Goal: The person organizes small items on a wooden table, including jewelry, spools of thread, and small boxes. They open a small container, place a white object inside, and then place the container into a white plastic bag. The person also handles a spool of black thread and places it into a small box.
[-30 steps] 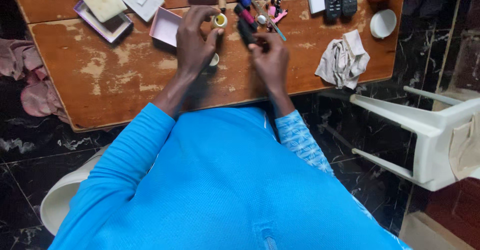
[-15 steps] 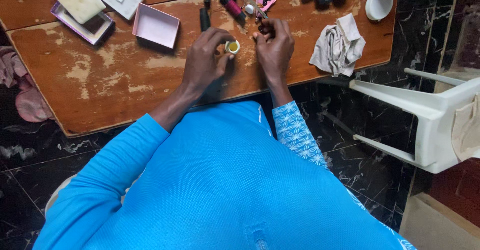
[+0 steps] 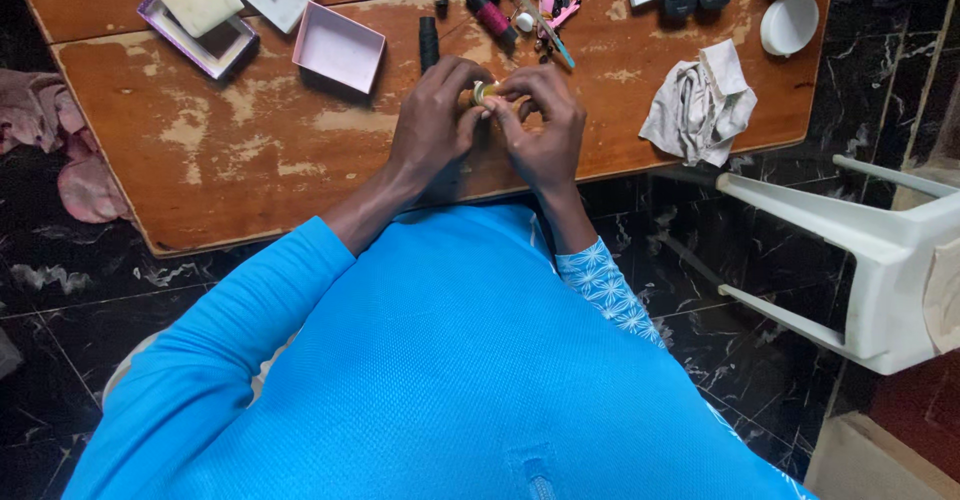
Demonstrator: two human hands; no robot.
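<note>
the left hand point(image 3: 432, 120) and the right hand point(image 3: 545, 125) meet over the wooden table point(image 3: 250, 150), fingers curled shut around a small yellow pot point(image 3: 484, 91) pinched between them, near the spools of thread point(image 3: 480, 0) further away

A pale pink box point(image 3: 338, 49) and grey-beige cloth point(image 3: 699, 106) on worn brown table point(image 3: 250, 150).

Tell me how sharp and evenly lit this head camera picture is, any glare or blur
Head view: mostly sharp, soft even daylight, no harsh glare; both hands cast a faint shadow on the wooden table; the small yellow pot between them is mostly hidden; wide-angle bending shows at the white chair.
</note>
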